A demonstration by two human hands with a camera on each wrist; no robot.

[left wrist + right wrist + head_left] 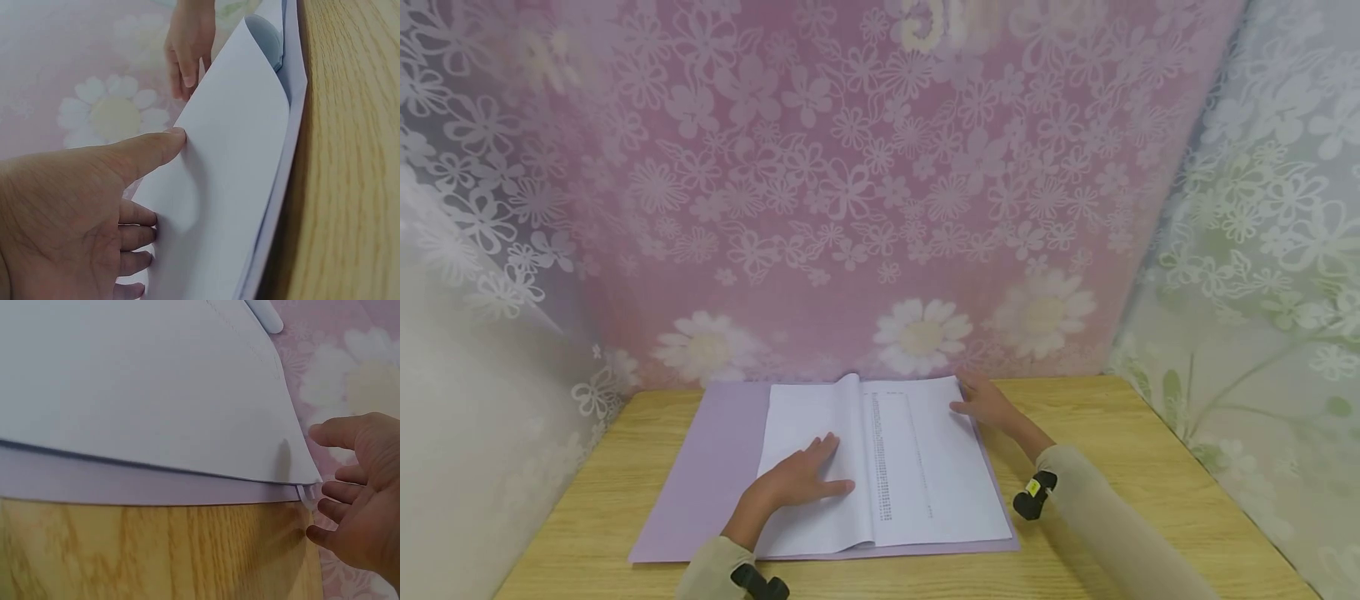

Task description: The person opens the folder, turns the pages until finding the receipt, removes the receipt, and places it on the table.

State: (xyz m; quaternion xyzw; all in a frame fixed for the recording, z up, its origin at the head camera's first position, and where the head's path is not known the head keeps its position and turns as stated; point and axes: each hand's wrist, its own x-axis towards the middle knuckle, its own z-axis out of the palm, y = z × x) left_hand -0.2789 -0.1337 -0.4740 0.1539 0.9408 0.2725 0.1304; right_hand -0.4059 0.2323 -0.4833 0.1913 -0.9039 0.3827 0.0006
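Note:
A lilac folder (722,467) lies spread open on the wooden table with white sheets inside. Printed columns of small text run down the right-hand page (951,475); the left-hand page (805,533) looks blank and curls up along the middle. My left hand (801,477) rests on that left page, thumb out toward the fold, fingertips against the paper (225,169) in the left wrist view. At the far right corner of the right page is my right hand (988,404), its fingers (340,490) spread and loosely bent beside the sheet's corner, pinching nothing.
The wooden table (1067,533) extends around the folder on both sides and in front. A pink flowered curtain (850,250) hangs right behind the table's far edge, with pale floral sheets (1262,275) at the sides. Each wrist carries a black camera (1035,495).

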